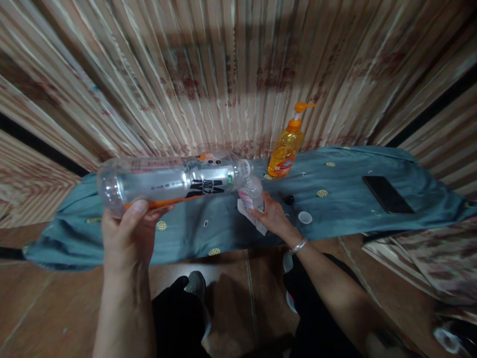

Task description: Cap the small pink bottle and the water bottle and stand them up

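Observation:
My left hand (pixel 128 233) grips a large clear plastic bottle (pixel 171 180) near its base and holds it sideways, its open neck tipped over a small clear bottle (pixel 253 193). My right hand (pixel 272 216) holds that small bottle upright on the blue-grey cloth (pixel 354 199), with a white tissue (pixel 252 218) under it. The large bottle carries a silver and orange label. Both bottle mouths are touching or nearly so.
An orange pump bottle (pixel 286 148) stands at the back of the cloth. A white cap (pixel 304 217) and a black cap (pixel 288 199) lie right of my hand. A black phone (pixel 387 194) rests far right. Striped curtains hang behind; brown floor below.

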A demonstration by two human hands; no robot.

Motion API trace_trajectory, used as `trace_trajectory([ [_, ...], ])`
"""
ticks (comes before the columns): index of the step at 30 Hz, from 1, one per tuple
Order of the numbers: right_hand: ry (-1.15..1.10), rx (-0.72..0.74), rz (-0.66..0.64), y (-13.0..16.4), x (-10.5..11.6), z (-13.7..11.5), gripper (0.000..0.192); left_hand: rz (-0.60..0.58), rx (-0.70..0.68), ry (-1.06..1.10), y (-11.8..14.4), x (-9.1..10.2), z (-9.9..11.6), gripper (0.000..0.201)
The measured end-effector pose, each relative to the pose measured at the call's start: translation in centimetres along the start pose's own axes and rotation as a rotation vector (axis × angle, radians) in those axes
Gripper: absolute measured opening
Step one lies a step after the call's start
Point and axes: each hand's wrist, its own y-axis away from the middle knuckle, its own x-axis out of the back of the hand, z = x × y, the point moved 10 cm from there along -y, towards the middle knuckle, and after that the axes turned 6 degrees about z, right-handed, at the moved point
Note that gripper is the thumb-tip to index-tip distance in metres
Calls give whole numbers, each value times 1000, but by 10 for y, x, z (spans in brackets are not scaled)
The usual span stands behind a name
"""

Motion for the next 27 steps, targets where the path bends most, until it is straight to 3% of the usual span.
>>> trace_trajectory([
  [15,-122,44,23,2,1,-4,73,75,263,31,0,38,-53,34],
  [21,-85,-16,44,4,-3,5,89,85,304,46,2,44,-58,30],
  [27,-103,51,82,5,-7,6,82,137,313,115,11,51,-63,30],
])
